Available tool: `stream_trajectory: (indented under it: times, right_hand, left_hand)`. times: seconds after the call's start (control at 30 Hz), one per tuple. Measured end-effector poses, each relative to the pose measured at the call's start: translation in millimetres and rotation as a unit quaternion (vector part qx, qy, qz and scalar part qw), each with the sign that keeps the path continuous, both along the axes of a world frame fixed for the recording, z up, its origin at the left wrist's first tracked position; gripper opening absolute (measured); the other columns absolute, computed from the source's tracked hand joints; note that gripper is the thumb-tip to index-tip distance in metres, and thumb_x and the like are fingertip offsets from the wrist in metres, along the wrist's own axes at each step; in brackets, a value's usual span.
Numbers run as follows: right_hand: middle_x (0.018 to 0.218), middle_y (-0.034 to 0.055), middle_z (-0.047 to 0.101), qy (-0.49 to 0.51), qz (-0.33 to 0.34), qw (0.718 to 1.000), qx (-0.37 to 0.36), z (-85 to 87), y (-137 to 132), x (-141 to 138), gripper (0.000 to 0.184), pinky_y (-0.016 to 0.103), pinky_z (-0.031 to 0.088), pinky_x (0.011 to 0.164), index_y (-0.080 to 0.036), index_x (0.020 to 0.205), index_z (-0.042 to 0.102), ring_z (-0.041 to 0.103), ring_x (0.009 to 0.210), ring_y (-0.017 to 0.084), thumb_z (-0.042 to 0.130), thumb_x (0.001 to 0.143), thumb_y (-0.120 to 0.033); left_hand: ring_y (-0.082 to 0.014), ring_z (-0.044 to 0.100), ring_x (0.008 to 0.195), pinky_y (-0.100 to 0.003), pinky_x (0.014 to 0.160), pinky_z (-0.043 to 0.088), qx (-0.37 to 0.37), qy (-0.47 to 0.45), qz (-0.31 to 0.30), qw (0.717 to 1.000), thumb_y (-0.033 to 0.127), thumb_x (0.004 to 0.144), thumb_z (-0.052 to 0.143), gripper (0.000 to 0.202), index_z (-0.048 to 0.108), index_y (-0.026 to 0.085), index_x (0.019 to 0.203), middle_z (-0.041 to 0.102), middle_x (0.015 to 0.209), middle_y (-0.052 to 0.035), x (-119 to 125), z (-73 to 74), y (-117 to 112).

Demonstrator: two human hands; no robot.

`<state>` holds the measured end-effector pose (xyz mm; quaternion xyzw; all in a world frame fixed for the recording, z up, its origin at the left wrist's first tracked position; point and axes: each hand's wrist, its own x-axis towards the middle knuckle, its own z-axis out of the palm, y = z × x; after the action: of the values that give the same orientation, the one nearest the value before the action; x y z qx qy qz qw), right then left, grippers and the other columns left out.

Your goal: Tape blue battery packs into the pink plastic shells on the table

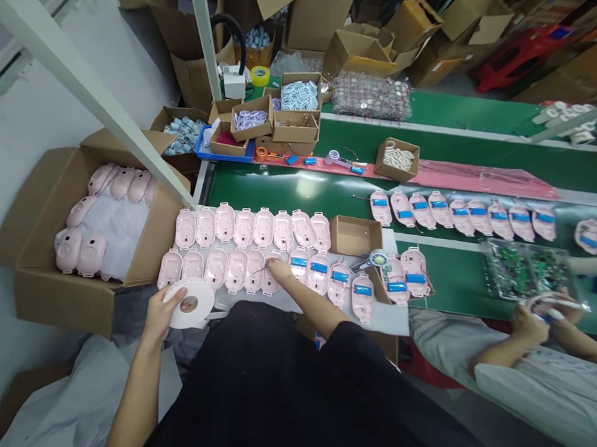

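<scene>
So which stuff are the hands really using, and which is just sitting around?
In use:
- left hand holding the white tape roll
- right hand pressing on a pink shell in the front row

Lying about:
- box of pink shells
- small empty box
- yellow tape
- tray of circuit boards

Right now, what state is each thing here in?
left hand: gripping the tape roll
right hand: fingertips pressing on a pink shell
shells with blue batteries: lying open, filled
big carton: flaps open, partly filled with pink shells
small box: open
</scene>
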<state>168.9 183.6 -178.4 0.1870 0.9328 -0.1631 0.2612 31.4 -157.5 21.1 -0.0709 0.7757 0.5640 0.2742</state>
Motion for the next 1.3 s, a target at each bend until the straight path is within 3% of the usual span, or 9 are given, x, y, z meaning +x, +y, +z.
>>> stream_trajectory:
  times: [0.17, 0.3, 0.4, 0.6, 0.73, 0.9, 1.1, 1.3]
  right_hand:
    - [0.142, 0.0284, 0.059, 0.019, 0.0, 1.0, -0.007, -3.3, -5, 2, 0.048, 0.043, 0.054, 0.101, -0.006, 0.147, 0.053, 0.061, 0.13, 0.032, 0.041, 0.1, -0.005]
    - [0.15, 0.0185, 0.058, 0.033, 0.007, 0.999, -0.034, -6.4, 12, 19, 0.048, 0.039, 0.05, 0.108, -0.017, 0.149, 0.053, 0.058, 0.136, 0.028, 0.054, 0.101, -0.017]
    - [0.154, 0.0128, 0.057, 0.061, 0.037, 0.995, -0.071, -10.8, 33, 35, 0.055, 0.034, 0.043, 0.114, -0.022, 0.152, 0.053, 0.056, 0.139, 0.025, 0.058, 0.098, -0.013]
    - [0.146, 0.008, 0.064, 0.059, 0.068, 0.993, -0.077, -21.1, 54, 44, 0.052, 0.039, 0.046, 0.107, -0.032, 0.151, 0.055, 0.062, 0.131, 0.028, 0.064, 0.101, -0.028]
    - [0.155, 0.0066, 0.057, 0.057, 0.05, 0.994, -0.076, -24.1, 51, 44, 0.052, 0.042, 0.043, 0.109, -0.035, 0.154, 0.052, 0.056, 0.137, 0.03, 0.059, 0.103, -0.038]
    - [0.16, 0.0045, 0.052, 0.055, 0.016, 0.995, -0.08, -22.1, 43, 48, 0.053, 0.044, 0.043, 0.11, -0.034, 0.159, 0.046, 0.052, 0.139, 0.031, 0.052, 0.106, -0.04]
    - [0.167, -0.0004, 0.041, 0.065, -0.048, 0.993, -0.083, -25.1, 28, 56, 0.054, 0.045, 0.044, 0.112, -0.035, 0.162, 0.039, 0.046, 0.143, 0.029, 0.044, 0.109, -0.04]
    - [0.168, 0.0017, 0.039, 0.055, -0.123, 0.99, -0.046, -29.4, 6, 57, 0.055, 0.05, 0.045, 0.112, -0.037, 0.165, 0.032, 0.039, 0.148, 0.031, 0.036, 0.11, -0.044]
  left_hand:
    - [-0.012, 0.053, 0.049, -0.024, 0.052, 0.048, 0.014, -0.015, -0.026, 0.999, 0.058, 0.061, 0.089, 0.052, 0.069, 0.015, 0.081, 0.064, 0.057, 0.0005, 4, 6.1, 16]
    - [-0.0121, 0.053, 0.05, -0.023, 0.053, 0.046, 0.013, -0.012, -0.052, 0.998, 0.06, 0.062, 0.089, 0.052, 0.068, 0.015, 0.079, 0.063, 0.056, 0.0006, 4, 11.8, 25]
    - [-0.0126, 0.053, 0.053, -0.023, 0.055, 0.045, 0.0, 0.005, -0.063, 0.998, 0.059, 0.063, 0.089, 0.052, 0.07, 0.014, 0.083, 0.064, 0.059, 0.0005, 3, 12.3, 26]
    - [-0.0132, 0.053, 0.053, -0.023, 0.057, 0.044, -0.01, 0.012, -0.074, 0.997, 0.061, 0.065, 0.088, 0.052, 0.069, 0.015, 0.082, 0.062, 0.058, 0.0011, 6, 11.6, 33]
    - [-0.0134, 0.053, 0.054, -0.024, 0.057, 0.043, -0.018, 0.015, -0.087, 0.996, 0.062, 0.065, 0.087, 0.053, 0.069, 0.015, 0.082, 0.062, 0.058, 0.001, 9, 12.1, 44]
    - [-0.0131, 0.053, 0.056, -0.023, 0.059, 0.043, -0.034, 0.016, -0.105, 0.994, 0.061, 0.066, 0.087, 0.052, 0.07, 0.015, 0.084, 0.063, 0.06, 0.0007, 7, 10.7, 55]
    - [-0.0135, 0.054, 0.055, -0.024, 0.058, 0.043, -0.016, 0.0, -0.127, 0.992, 0.061, 0.065, 0.088, 0.053, 0.07, 0.014, 0.083, 0.063, 0.059, 0.0, 9, 6.8, 66]
    - [-0.0141, 0.054, 0.055, -0.025, 0.056, 0.043, 0.004, -0.012, -0.158, 0.987, 0.061, 0.062, 0.089, 0.055, 0.071, 0.014, 0.085, 0.065, 0.063, -0.0009, 13, 8.6, 75]
